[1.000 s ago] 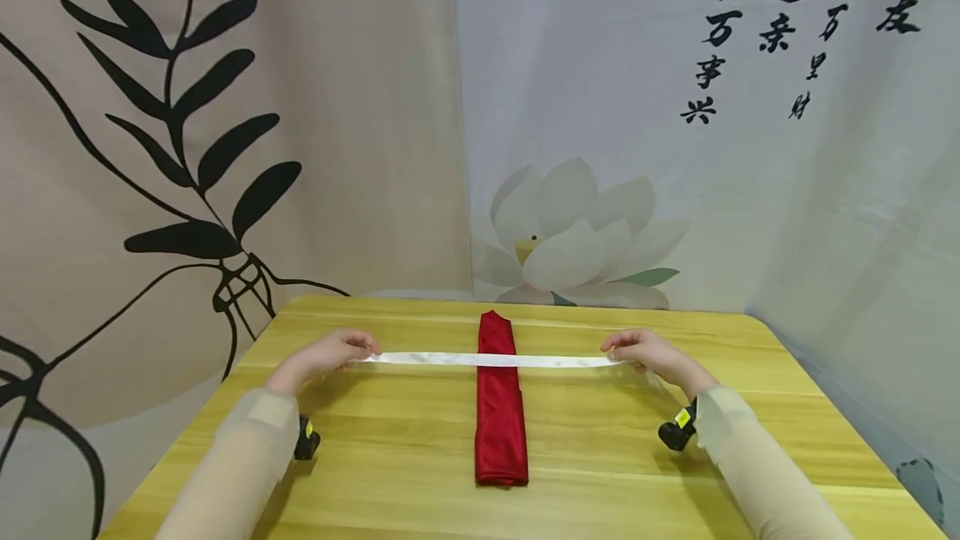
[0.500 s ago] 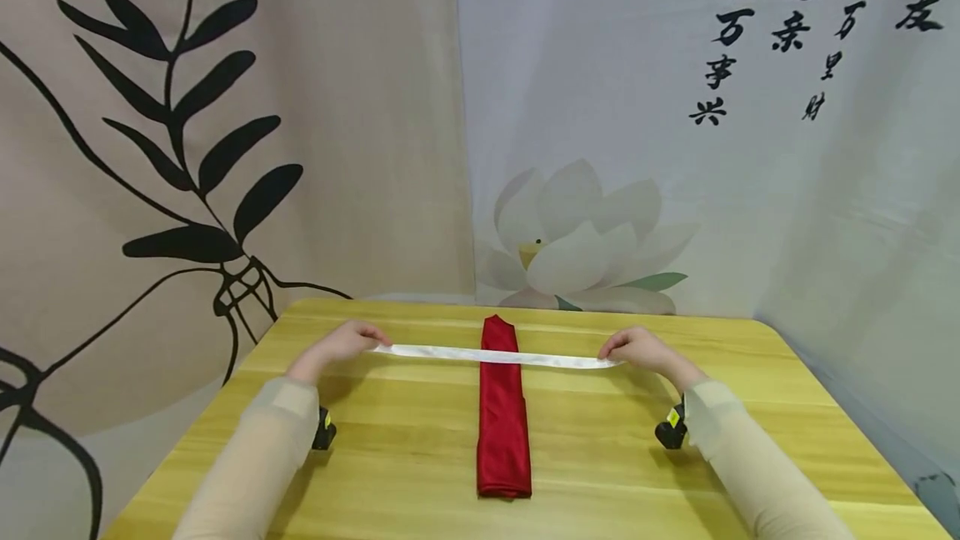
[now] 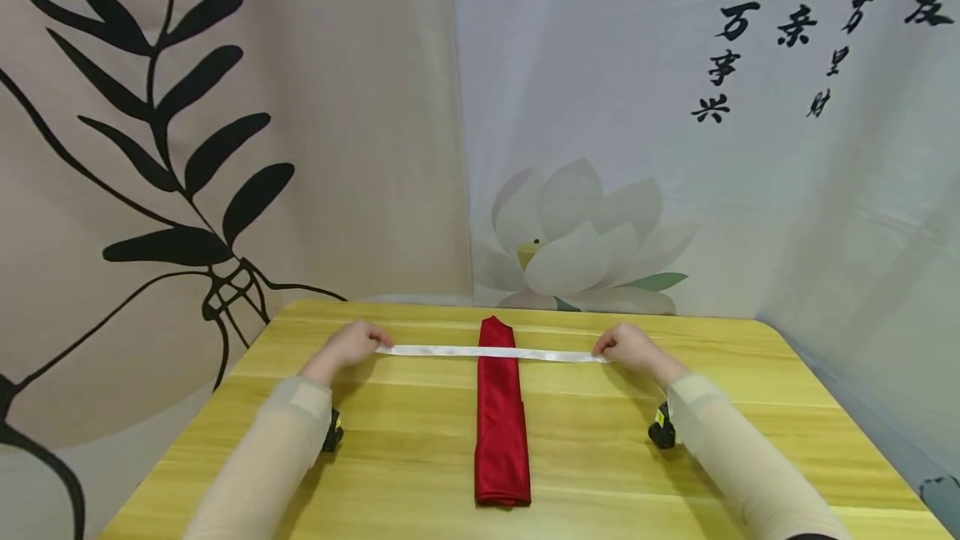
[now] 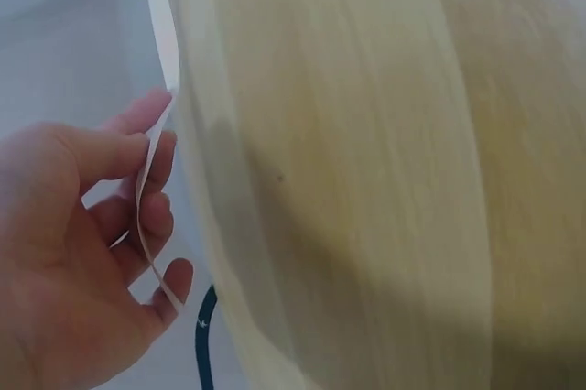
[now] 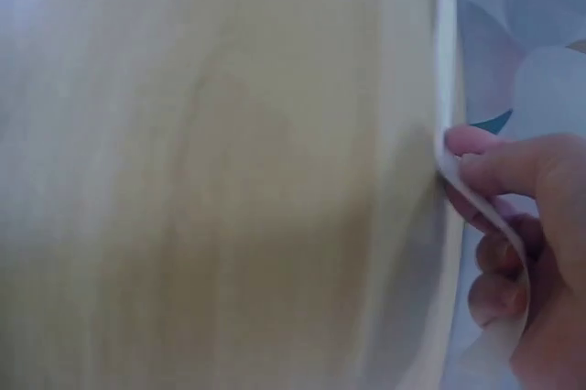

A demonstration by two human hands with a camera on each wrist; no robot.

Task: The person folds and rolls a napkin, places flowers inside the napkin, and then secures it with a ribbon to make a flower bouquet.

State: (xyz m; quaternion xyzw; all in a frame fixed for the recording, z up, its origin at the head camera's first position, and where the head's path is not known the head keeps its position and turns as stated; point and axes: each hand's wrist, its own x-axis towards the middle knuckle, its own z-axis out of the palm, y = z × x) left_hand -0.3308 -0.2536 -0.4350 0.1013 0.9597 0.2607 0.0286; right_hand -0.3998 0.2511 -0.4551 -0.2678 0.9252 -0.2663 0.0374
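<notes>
A white ribbon [image 3: 442, 351] stretches level from hand to hand, passing over the far part of a long folded red satin cloth [image 3: 502, 432]. My left hand [image 3: 350, 344] pinches one end between thumb and forefinger; in the left wrist view the ribbon's tail [image 4: 140, 211] runs down past the other fingers. At the opposite end my right hand [image 3: 632, 345] pinches the ribbon the same way. Its tail [image 5: 499, 221] curves down across the curled fingers in the right wrist view. The cloth lies lengthwise, its narrower pointed end toward the table's far edge.
Everything lies over a light wooden table [image 3: 405, 457]. Behind it hangs a curtain [image 3: 375, 148] printed with leaves, a lotus and characters. A small black wrist camera [image 3: 663, 427] sits under the right sleeve, another black camera [image 3: 333, 432] under the left.
My left hand has shifted right and my right hand slightly left, so they stand closer together. The ribbon tilted down to the right midway and is nearly level now. The cloth stays put.
</notes>
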